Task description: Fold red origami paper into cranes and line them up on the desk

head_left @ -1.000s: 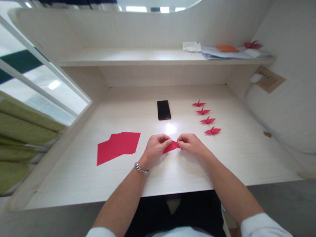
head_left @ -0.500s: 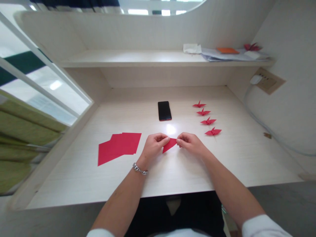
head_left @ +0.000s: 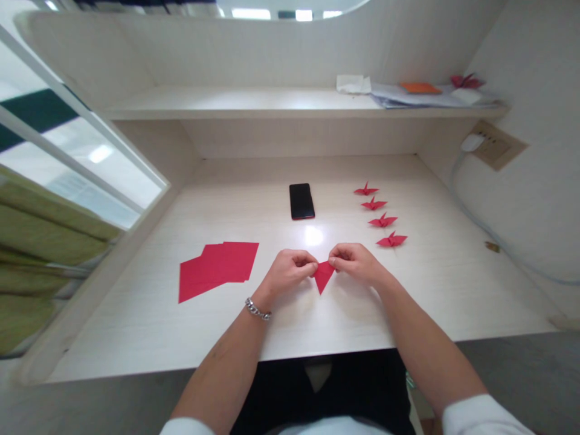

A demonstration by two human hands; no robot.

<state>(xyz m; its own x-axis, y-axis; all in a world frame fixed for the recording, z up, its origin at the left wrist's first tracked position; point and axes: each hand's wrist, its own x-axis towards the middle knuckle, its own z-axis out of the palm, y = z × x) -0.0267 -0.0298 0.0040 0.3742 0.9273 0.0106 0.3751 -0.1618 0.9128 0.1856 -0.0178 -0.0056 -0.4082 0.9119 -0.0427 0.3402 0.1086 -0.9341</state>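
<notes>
A small folded red paper triangle (head_left: pixel 323 277) hangs point-down between my hands, just above the pale desk (head_left: pixel 136 326). My left hand (head_left: pixel 288 273), with a metal bracelet on its wrist, pinches the triangle's upper left corner. My right hand (head_left: pixel 356 263) pinches its upper right corner. Both hands have their fingers curled closed on the paper. A loose stack of flat red paper sheets (head_left: pixel 216 269) lies to the left of my left hand.
Several finished red paper cranes (head_left: pixel 383 221) sit in a diagonal row at the right. A black phone (head_left: pixel 301 201) lies face up behind my hands. The upper shelf holds papers (head_left: pixel 408 96) and another red crane (head_left: pixel 466 80). A wall socket with a cable (head_left: pixel 471 143) is at the right.
The folded red paper has turned from a slanted, flat piece into a triangle pointing down. Both hands stayed in place, with their fingers shifting along its top edge.
</notes>
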